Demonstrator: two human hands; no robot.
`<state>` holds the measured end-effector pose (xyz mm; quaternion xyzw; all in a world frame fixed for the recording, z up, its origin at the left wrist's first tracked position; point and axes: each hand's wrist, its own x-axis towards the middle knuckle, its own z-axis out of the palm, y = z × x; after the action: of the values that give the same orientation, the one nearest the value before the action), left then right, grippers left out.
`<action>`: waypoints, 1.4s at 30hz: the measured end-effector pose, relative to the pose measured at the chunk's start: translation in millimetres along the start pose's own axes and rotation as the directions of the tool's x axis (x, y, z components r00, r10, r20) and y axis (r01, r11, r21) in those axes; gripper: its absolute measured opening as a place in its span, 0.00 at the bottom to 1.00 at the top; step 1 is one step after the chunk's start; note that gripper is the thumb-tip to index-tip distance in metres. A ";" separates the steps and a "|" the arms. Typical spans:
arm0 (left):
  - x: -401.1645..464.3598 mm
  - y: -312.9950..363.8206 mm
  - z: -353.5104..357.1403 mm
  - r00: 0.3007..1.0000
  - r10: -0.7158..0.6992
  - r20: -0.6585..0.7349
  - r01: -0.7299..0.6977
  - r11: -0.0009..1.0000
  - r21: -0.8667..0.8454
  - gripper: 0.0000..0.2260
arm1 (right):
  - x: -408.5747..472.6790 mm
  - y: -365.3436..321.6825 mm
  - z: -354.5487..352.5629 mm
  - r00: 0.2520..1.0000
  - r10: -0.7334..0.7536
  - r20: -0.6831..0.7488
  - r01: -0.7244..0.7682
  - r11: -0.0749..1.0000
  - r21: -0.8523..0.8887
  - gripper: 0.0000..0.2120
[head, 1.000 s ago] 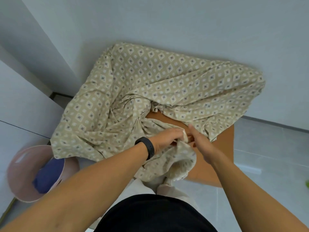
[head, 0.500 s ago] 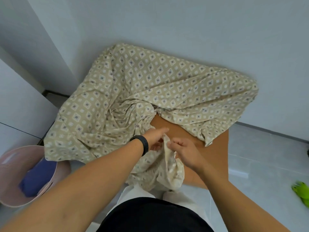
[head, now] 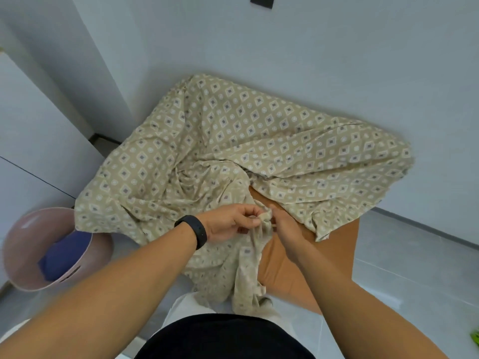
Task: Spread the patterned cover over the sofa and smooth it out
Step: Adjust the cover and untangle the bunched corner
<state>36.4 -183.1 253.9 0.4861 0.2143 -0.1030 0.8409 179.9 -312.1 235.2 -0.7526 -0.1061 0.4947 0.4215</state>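
Note:
A beige cover (head: 248, 141) printed with diamonds lies crumpled over a small orange-brown sofa (head: 334, 252) that stands against the wall. The sofa's back and left side are covered; its seat and front right part show bare. My left hand (head: 230, 224), with a black band on the wrist, pinches a bunched edge of the cover at the seat's front. My right hand (head: 282, 226) grips the same bunch just beside it. A loose fold of the cover hangs down from both hands toward my legs.
A pink basket (head: 18, 257) with a blue cloth (head: 62, 257) inside stands on the floor at the left, touching the cover's hanging edge. White cabinet fronts (head: 33, 156) rise at the left. Grey tiled floor (head: 414, 268) lies to the right of the sofa.
Both hands have gathered the cover's edge into a tighter bunch and lifted it slightly. The camera has tilted, so the sofa sits lower and more to the right in view.

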 end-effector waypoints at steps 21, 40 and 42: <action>33.8 -7.4 13.7 0.793 -0.276 -0.543 0.487 0.823 0.293 0.05 | -44.5 29.3 8.5 0.777 -0.590 0.219 0.624 0.674 -0.397 0.22; -23.8 8.5 23.6 0.963 -0.123 -0.240 0.023 0.926 -0.378 0.21 | 42.9 40.1 32.7 0.953 0.270 0.140 -0.293 0.938 0.183 0.16; -22.6 -0.5 6.0 0.937 -0.151 -0.314 0.020 0.923 -0.385 0.18 | 39.7 32.7 26.3 0.987 0.160 0.004 -0.155 0.955 0.252 0.18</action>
<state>17.7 -189.4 266.5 0.3166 0.3924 -0.0122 0.8635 169.0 -295.5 180.9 -0.7032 0.0210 0.5301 0.4734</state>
